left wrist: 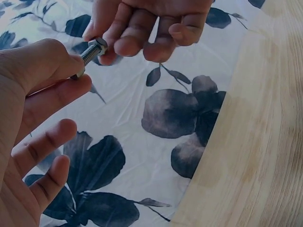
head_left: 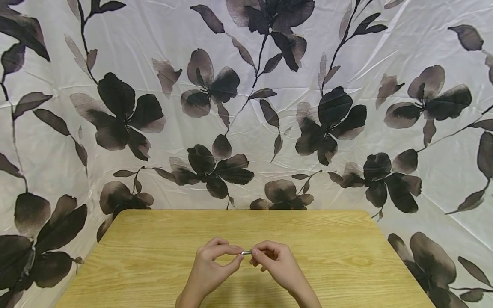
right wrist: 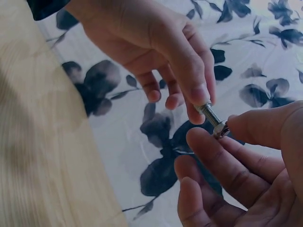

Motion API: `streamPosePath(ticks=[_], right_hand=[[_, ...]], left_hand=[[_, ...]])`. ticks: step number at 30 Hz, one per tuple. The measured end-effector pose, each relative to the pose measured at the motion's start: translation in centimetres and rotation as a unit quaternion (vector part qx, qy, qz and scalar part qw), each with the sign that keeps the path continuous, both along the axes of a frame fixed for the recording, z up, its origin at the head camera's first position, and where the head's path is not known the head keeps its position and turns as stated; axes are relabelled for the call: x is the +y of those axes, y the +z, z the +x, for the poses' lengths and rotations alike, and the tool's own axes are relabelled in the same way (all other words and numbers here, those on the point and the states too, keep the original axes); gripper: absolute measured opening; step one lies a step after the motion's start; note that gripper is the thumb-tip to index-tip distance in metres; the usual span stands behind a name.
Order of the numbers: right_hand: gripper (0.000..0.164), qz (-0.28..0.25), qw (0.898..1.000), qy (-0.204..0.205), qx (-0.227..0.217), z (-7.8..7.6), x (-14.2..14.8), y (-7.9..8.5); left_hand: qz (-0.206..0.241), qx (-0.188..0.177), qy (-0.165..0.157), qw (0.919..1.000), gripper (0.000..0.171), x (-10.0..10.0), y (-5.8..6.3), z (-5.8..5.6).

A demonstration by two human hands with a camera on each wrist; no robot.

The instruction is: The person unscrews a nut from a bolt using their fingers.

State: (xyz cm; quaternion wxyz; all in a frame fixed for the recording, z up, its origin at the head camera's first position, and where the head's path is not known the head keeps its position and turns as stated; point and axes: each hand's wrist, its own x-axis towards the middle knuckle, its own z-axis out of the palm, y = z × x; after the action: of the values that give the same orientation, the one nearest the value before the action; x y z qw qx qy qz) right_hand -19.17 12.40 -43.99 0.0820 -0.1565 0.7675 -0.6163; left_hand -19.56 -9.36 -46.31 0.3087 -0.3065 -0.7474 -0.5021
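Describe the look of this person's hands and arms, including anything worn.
The left hand and right hand are bare, without visible gloves or rings. A dark cuff or strap, I cannot tell which, shows at the left wrist.

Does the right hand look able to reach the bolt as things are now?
Most likely yes: the right hand is at one end of the bolt, with the left hand holding only the other end.

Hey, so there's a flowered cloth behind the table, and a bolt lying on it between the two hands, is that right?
Not quite: the bolt isn't lying on the table. The left hand and right hand pinch it in the air, as the right wrist view shows. The flowered cloth is indeed behind the table.
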Motion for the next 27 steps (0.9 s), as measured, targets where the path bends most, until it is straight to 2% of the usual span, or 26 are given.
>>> streamPosePath(ticks=[5,11,17,19,22,27], right_hand=[[0.023,-0.013,1.0,-0.007,0.005,0.04,-0.04,0.19],[0.02,-0.011,0.999,-0.01,0.032,-0.12,-0.03,0.07],[0.043,-0.045,0.998,-0.009,0.051,-0.32,0.15,0.06],[0.047,-0.057,0.997,-0.018,0.05,-0.38,0.23,0.15],[0.04,-0.06,0.997,-0.036,0.04,-0.42,0.33,0.32],[0.037,-0.035,0.998,-0.047,0.01,-0.34,0.3,0.49]], left_hand=[[0.0,-0.006,-0.001,1.0,0.023,-0.06,0.03,-0.05],[0.0,-0.005,0.002,1.0,0.027,-0.02,0.03,-0.17],[0.001,0.007,0.004,1.0,0.026,-0.07,0.19,-0.28],[0.002,0.007,0.001,1.0,0.025,-0.09,0.24,-0.3],[0.004,0.009,-0.003,0.9999,0.024,-0.12,0.23,-0.34],[0.005,0.011,-0.007,0.9999,0.024,-0.12,0.17,-0.36]])
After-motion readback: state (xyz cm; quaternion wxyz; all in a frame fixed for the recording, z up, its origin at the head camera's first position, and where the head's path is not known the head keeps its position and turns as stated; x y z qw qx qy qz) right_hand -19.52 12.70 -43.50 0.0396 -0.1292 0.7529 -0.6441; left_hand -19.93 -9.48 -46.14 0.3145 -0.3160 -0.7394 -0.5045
